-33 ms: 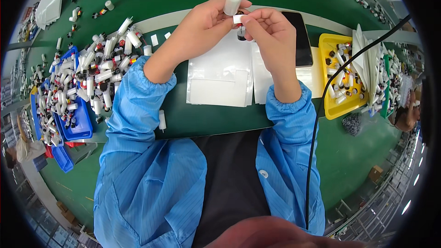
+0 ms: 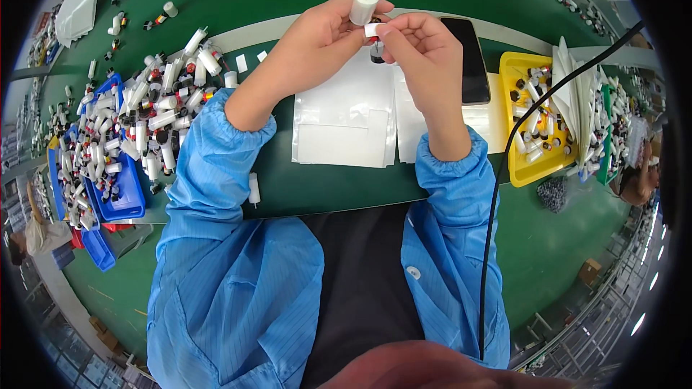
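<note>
My left hand (image 2: 310, 47) is closed around a small white cylindrical part (image 2: 365, 7), held tilted above the table, its pale round end up. A dark lower end of it shows under the fingers, with a little red near it. My right hand (image 2: 425, 54) pinches a small white label (image 2: 371, 29) between thumb and forefinger, against the middle of the cylindrical part. Whether the label is stuck to it I cannot tell. Beneath both hands lie white label sheets (image 2: 339, 145) in a clear sleeve on the green table.
To the left, similar white cylinders (image 2: 162, 119) heap over blue trays (image 2: 122, 205). A single cylinder (image 2: 254, 189) lies by my left sleeve. At right are a black phone (image 2: 472, 65), a yellow tray (image 2: 530, 173) with more parts, and a black cable (image 2: 497, 194) running past my right arm.
</note>
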Action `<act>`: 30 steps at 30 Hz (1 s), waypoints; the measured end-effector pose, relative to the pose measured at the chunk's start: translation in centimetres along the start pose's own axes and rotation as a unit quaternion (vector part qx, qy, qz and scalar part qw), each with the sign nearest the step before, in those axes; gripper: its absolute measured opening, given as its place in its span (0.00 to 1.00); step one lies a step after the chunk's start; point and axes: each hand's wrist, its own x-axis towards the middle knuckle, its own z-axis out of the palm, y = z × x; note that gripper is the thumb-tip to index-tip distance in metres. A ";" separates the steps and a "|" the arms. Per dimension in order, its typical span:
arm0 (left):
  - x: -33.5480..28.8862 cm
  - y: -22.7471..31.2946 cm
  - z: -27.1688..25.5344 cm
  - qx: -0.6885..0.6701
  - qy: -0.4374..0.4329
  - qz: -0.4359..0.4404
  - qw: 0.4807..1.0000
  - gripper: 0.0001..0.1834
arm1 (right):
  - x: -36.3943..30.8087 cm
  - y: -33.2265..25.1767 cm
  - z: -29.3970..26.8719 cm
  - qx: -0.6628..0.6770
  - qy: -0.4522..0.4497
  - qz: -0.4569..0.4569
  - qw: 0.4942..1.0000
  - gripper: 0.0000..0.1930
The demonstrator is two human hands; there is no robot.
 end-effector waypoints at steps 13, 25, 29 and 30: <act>0.0 1.1 -0.5 -0.029 -0.035 -0.002 0.999 0.23 | 0.5 0.4 -0.7 0.110 -0.008 -0.077 0.991 0.22; -1.3 6.0 -12.3 0.388 0.154 -0.022 0.908 0.16 | -8.1 -1.2 -0.4 -0.466 -0.250 -0.050 0.847 0.18; -2.3 3.8 -23.2 0.518 0.142 -0.192 0.821 0.18 | -9.0 -1.1 0.9 -0.510 -0.225 -0.096 0.824 0.15; -2.4 3.4 -24.4 0.538 0.122 -0.212 0.807 0.18 | -9.0 -1.0 0.8 -0.505 -0.229 -0.093 0.827 0.14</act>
